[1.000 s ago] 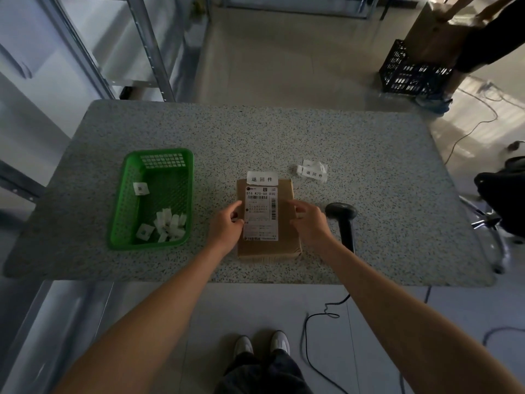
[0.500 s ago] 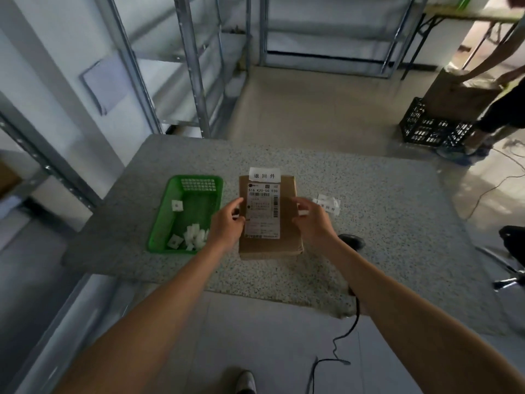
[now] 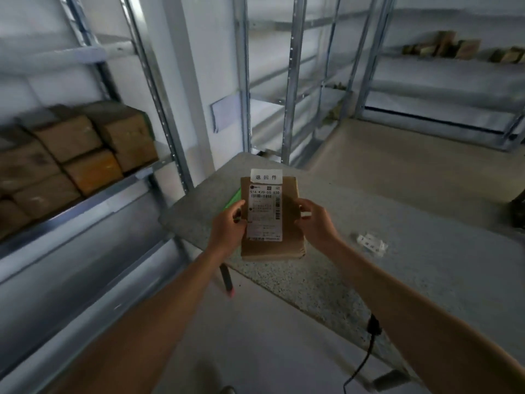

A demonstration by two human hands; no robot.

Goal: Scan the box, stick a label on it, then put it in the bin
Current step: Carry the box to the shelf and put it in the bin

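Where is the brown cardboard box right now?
In the head view's middle, the brown cardboard box is held between the left hand and right hand, over the speckled grey table.

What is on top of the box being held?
The box carries a printed shipping label and a small white sticker at its far edge. Its underside is hidden.
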